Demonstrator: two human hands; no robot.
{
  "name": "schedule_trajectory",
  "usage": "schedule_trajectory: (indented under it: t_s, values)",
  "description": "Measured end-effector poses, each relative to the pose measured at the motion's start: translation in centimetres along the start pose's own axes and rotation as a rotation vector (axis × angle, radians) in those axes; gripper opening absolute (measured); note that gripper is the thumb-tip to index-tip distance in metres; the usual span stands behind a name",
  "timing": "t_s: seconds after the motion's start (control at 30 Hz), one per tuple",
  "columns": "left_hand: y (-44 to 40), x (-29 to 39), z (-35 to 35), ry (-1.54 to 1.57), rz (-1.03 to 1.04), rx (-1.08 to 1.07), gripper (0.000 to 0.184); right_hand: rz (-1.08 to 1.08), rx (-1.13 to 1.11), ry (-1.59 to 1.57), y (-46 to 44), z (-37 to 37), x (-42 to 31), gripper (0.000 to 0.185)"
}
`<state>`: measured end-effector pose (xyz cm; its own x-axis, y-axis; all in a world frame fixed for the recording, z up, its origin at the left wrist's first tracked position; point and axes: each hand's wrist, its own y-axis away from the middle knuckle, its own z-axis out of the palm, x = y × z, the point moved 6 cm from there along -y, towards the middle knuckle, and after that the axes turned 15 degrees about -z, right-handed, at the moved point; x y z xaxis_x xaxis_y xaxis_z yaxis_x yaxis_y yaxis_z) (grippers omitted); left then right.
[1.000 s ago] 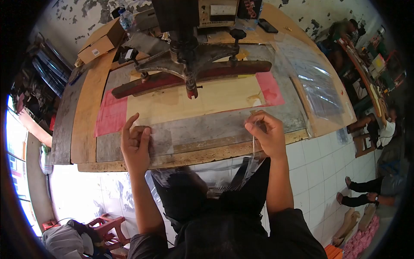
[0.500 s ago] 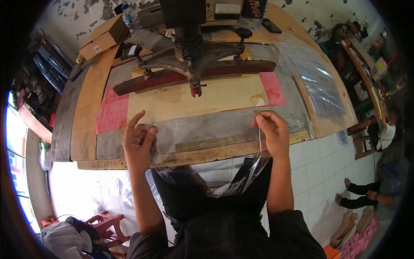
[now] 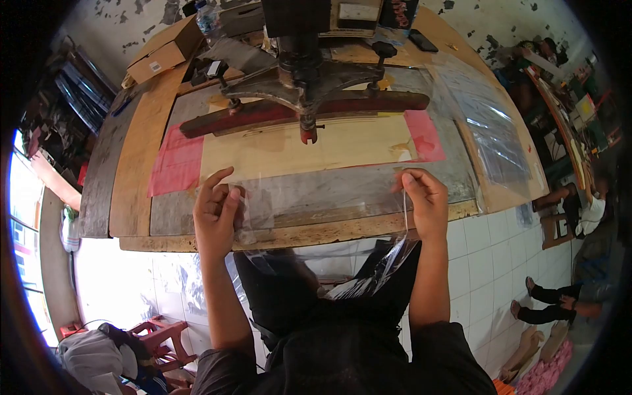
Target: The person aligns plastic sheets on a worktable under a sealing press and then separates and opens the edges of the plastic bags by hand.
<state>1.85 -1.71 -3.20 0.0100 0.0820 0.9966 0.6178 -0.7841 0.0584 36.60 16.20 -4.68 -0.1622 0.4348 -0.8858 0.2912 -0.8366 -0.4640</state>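
A clear plastic sheet (image 3: 322, 258) is stretched between my hands at the table's front edge and hangs down over my lap. My left hand (image 3: 216, 207) pinches its left side between thumb and curled fingers, the index finger held out. At the right, my right hand (image 3: 426, 197) grips the sheet's other side between thumb and fingertips. Beyond them a yellowish panel (image 3: 283, 155) lies on the worktop, with a pink strip (image 3: 176, 161) at its left end and another pink strip (image 3: 424, 137) at its right. A red-edged bar (image 3: 263, 113) of a heavy metal press hangs above the panel.
Stacked clear plastic sheets (image 3: 490, 135) lie on the table's right side. At the back are a cardboard box (image 3: 163, 56), a water bottle (image 3: 207, 20) and a phone (image 3: 422, 41). A red stool (image 3: 161, 342) stands at lower left. Other people sit at the far right.
The view has shifted slightly, so the table sits a little to the right. Both hands keep their hold on the plastic sheet, with little movement.
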Motion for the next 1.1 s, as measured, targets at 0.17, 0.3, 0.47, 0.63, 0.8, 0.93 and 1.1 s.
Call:
schedule_trajectory:
  t_s: [0.17,0.3,0.47,0.63,0.8,0.93,1.1]
  values:
    - [-0.1,-0.5,-0.1,0.002,0.007,-0.023,0.039,-0.014,-0.021,-0.023,-0.1,-0.1,0.1,0.022]
    - [-0.2,-0.6,-0.2,0.01,0.019,-0.008,0.039,0.0,-0.001,-0.018,-0.1,0.0,-0.1,0.021]
    - [0.0,-0.5,-0.5,0.004,0.018,0.011,0.039,-0.012,-0.007,-0.021,-0.2,-0.3,0.0,0.022]
    - [0.4,-0.2,-0.4,0.032,0.009,0.024,0.036,-0.007,0.045,-0.036,-0.2,-0.7,0.4,0.021]
    - [0.5,-0.1,-0.2,0.022,0.007,0.024,0.036,0.027,0.039,-0.032,-0.3,-1.0,0.7,0.022]
    - [0.5,-0.1,-0.1,0.018,0.03,0.013,0.035,0.052,0.007,-0.044,-0.2,-1.1,0.7,0.025]
    - [0.6,-0.1,-0.5,-0.028,0.02,0.062,0.036,0.069,-0.118,0.05,-0.6,-0.2,-0.4,0.023]
